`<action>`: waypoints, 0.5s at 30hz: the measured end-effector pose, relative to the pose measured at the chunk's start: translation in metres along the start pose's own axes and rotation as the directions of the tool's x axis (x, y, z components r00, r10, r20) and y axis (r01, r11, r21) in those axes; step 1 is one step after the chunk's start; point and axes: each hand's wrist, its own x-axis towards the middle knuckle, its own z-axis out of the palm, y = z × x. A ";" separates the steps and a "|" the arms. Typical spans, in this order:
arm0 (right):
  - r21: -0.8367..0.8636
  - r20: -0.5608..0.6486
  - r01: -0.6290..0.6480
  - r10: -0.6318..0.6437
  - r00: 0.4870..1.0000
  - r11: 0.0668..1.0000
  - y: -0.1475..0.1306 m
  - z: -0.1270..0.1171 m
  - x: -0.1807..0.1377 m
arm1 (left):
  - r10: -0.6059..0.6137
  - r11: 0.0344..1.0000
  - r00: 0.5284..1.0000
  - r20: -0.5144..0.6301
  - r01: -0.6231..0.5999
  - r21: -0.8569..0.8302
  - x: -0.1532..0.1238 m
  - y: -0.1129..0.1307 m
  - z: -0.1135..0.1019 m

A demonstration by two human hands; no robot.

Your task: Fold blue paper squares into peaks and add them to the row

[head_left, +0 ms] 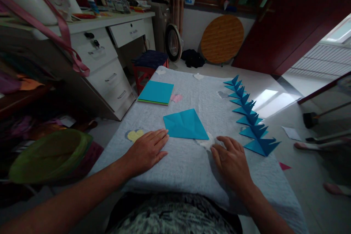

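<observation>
A blue sheet of origami paper point(185, 125), folded into a kite-like shape with creases across it, lies flat on the cloth-covered table. My left hand point(148, 150) rests palm down with fingers stretched out, its fingertips at the paper's left corner. To the right of the paper, my right hand point(230, 159) is held low over the cloth with bent fingers and nothing visible in it; it looks apart from the paper. Behind my left hand sits a stack of square paper point(156, 93), blue on top with green showing at the edge.
A row of folded blue paper pieces point(248, 117) runs along the table's right side. The tablecloth point(189, 164) is light grey with heart patches. Beyond stand a red stool point(150, 60), a white desk point(95, 49) and, at left, a bin with a green liner point(46, 157).
</observation>
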 end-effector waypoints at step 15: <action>0.500 0.066 -0.177 0.167 0.984 0.848 -0.022 0.002 0.067 | -0.303 0.879 0.952 -0.037 0.264 -0.397 0.070 -0.032 -0.008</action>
